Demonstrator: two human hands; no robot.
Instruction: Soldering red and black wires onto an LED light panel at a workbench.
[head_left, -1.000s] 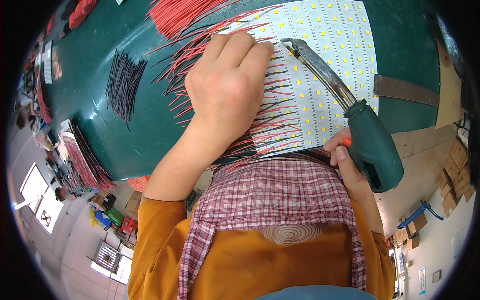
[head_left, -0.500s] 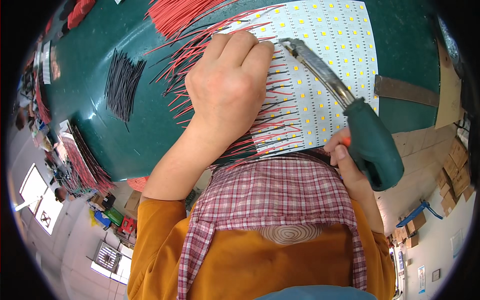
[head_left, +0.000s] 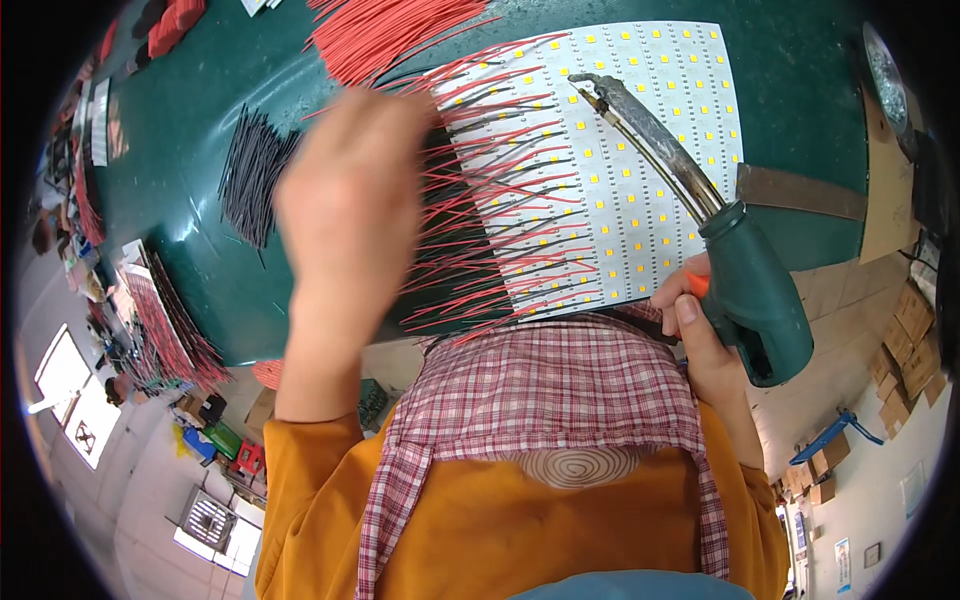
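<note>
A white LED circuit board sheet (head_left: 660, 130) with rows of yellow chips lies on the green table. Red and black wires (head_left: 520, 185) fan out from its left side. My right hand (head_left: 700, 305) grips a green-handled soldering gun (head_left: 760, 290) by its orange trigger; the dark bent tip is over the upper part of the board. Left of the board, my left hand (head_left: 350, 190) is smeared by motion, so its fingers and anything in them cannot be made out. It is between a bundle of black wires (head_left: 252, 175) and the attached wires.
A pile of red wires (head_left: 390, 35) lies at the far side of the table. A flat brown metal strip (head_left: 800, 192) is at the board's right edge. Wired strips (head_left: 165, 310) hang at the table's left edge. Cardboard boxes (head_left: 905, 340) stand at the right.
My left hand has moved left, away from the board and toward the black wires. The soldering gun stays in my right hand, nearly still. The board's wired edge is now uncovered.
</note>
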